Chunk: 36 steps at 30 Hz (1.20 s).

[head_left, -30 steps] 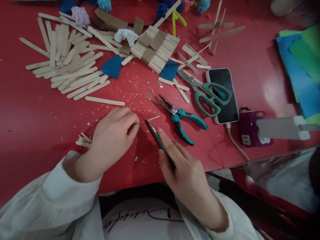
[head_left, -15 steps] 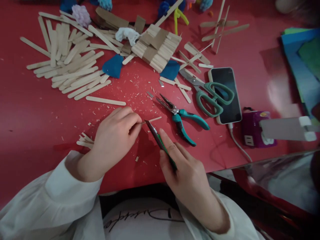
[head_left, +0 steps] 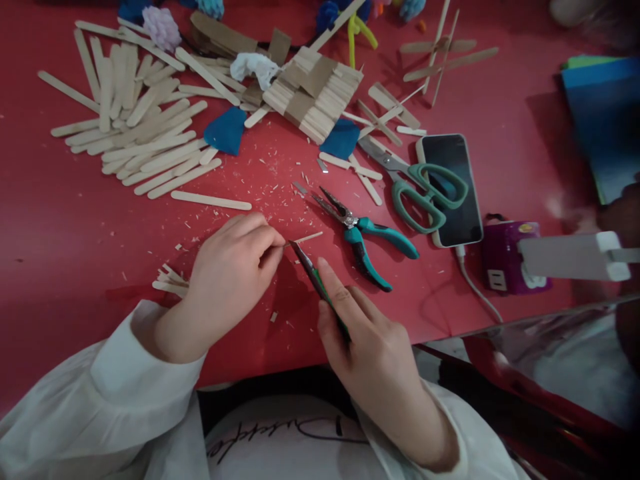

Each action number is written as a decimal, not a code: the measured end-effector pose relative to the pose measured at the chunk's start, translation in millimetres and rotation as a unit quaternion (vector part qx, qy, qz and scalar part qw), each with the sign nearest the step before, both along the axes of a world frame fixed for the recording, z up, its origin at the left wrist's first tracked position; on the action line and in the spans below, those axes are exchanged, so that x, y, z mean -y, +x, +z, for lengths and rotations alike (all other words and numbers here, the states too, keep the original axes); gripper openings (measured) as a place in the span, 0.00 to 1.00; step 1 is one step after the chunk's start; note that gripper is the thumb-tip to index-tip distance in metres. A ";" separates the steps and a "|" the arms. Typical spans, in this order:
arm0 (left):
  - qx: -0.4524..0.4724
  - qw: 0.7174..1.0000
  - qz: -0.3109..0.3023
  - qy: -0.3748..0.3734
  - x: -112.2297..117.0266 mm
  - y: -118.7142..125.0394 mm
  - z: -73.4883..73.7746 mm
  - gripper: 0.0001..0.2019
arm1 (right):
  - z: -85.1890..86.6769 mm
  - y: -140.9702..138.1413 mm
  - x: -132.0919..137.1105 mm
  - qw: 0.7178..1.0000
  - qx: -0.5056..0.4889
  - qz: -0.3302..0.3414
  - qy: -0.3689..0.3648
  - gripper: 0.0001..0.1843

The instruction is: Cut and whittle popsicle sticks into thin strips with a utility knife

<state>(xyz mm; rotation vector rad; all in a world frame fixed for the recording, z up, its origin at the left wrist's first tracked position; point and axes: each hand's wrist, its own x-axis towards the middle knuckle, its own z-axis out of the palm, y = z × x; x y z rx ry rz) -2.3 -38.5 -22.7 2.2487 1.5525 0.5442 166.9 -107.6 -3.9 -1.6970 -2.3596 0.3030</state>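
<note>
My left hand pinches one end of a thin wooden stick, whose free end points right just above the red table. In my right hand is a utility knife with a green and dark handle. Its blade tip meets the stick right beside my left fingertips. Part of the knife's handle is hidden under my fingers. Behind the stick lie needle-nose pliers with teal handles, jaws apart. A small bundle of narrow sticks rests by my left wrist.
Many loose craft sticks are heaped at the back left, near a taped bundle of sticks. Green-handled scissors overlap a phone on a cable. A purple power adapter and blue sheets are at the right. Shavings litter the table.
Both hands hold nearly the same pose, with the blade still at the stick. At the right edge, a dark shape over the sheets has drawn back, and the green piece there is gone from sight.
</note>
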 end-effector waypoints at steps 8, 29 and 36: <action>-0.020 0.999 -0.011 0.024 0.6 1.4 1.2 0.09 | 4.0 -5.6 3.4 0.995 0.092 0.002 0.044 0.22; -0.022 1.000 0.014 0.008 1.4 4.1 -0.7 0.10 | -3.7 -10.0 1.1 0.997 0.061 -0.015 0.042 0.23; 0.057 0.995 0.068 -0.044 -0.9 -1.7 7.6 0.06 | 11.3 15.4 -5.2 0.975 -0.190 -0.113 -0.012 0.24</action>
